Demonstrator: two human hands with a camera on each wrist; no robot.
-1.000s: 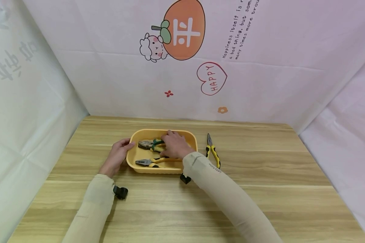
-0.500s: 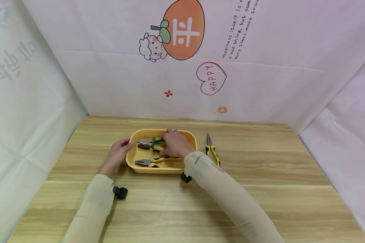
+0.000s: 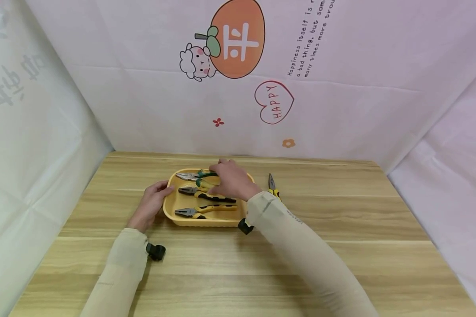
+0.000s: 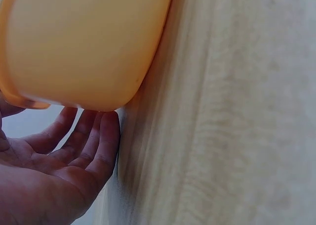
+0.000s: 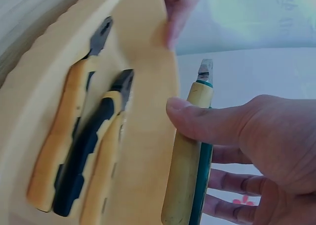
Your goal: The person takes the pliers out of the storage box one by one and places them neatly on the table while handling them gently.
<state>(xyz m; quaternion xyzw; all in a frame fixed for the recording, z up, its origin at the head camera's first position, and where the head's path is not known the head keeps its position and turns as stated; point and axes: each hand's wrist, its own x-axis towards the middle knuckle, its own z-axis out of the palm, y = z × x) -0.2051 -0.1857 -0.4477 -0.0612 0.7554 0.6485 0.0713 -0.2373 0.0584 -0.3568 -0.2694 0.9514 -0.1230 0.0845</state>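
"While the left hand (image 3: pixel 150 203) pinches the tray (image 3: pixel 212 223) at its left end, what's the right hand (image 3: pixel 234 180) doing?"

"Gripping the green-and-yellow pliers (image 3: pixel 206 173) at the tray's far side, from the head view; whether they touch it, I can't tell. One black-and-yellow pair (image 3: pixel 214 207) lies near the front wall, another pair (image 3: pixel 206 196) mid-tray. Long-nosed pliers (image 3: pixel 271 181) lie outside, handles partly behind the sleeve (image 3: pixel 301 233)."

"And the left wrist view?"

"Fingertips against the outer wall, I'd guess for steadiness; the thumb's mostly cut off."

"The right?"

"Thumb opposing fingers across both handles, probably holding them together. Fingertips are hidden; the green handle's end is cropped."
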